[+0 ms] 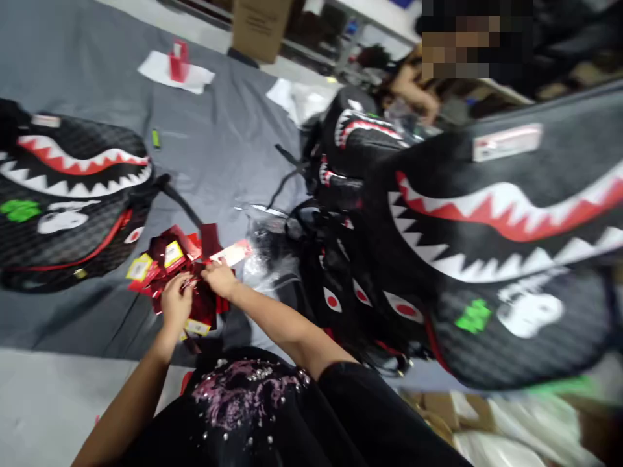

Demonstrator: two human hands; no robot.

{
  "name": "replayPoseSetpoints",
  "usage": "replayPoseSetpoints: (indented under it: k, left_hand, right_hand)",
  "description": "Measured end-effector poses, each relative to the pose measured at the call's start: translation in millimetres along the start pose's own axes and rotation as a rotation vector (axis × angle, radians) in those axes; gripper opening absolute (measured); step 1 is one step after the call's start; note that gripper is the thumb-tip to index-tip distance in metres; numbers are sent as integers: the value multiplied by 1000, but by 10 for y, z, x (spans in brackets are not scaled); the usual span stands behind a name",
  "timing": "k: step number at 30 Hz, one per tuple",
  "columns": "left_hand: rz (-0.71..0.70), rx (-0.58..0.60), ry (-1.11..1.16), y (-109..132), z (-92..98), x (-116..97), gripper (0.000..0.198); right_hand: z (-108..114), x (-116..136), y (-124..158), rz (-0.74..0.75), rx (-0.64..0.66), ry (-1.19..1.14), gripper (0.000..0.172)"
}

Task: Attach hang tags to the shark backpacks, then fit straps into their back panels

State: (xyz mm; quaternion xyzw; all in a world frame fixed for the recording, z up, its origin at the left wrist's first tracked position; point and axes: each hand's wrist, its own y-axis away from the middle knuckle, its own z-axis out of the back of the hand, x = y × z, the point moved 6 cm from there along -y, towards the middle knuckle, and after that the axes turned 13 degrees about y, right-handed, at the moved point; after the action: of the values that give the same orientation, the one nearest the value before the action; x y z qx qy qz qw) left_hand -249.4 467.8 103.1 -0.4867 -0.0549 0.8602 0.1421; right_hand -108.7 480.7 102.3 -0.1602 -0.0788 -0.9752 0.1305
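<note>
A pile of dark red and bright red hang tags (159, 250), some with yellow-and-white stickers, lies on the grey-covered table in front of me. My left hand (176, 301) is at the near side of the pile, its fingertips pinched on a red tag. Just to its right, my right hand (220, 280) has its fingers bent closed on the tags, beside a pale pink tag (231, 253). Blur hides exactly which tags each hand grips. To the left lies a black checked backpack (73, 175) with a shark-mouth print.
Several similar shark-mouth backpacks (506, 214) stand in a row on the right. Clear plastic wrap (267, 253) lies between them and the tags. Farther back are a red holder (179, 61) on white paper, a green marker (156, 139) and a cardboard box (260, 29). Another person's arm (416, 91) shows behind.
</note>
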Motion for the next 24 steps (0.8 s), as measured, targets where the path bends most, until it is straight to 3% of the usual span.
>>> replayPoseSetpoints:
  k: [3, 7, 10, 13, 15, 20, 24]
  left_hand:
    - [86, 30, 37, 1, -106, 102, 27]
    - [143, 53, 71, 19, -349, 44, 32]
    - [100, 62, 96, 2, -530, -119, 34]
    - [53, 174, 154, 21, -676, -281, 32]
    - [36, 267, 209, 69, -734, -393, 31]
    - [21, 528, 248, 280, -916, -684, 32]
    - [27, 528, 125, 371, -1002, -738, 30]
  right_hand:
    - [31, -222, 302, -97, -24, -23, 10]
    - [89, -570, 1073, -350, -113, -117, 10]
    - [111, -812, 1702, -580, -261, -248, 28]
    - [62, -951, 2188, -763, -426, -386, 46]
    - [-2, -964, 2395, -823, -510, -467, 45]
    - [-50, -948, 2676, -818, -663, -605, 26]
    - [158, -1066, 3119, -922, -873, -595, 34]
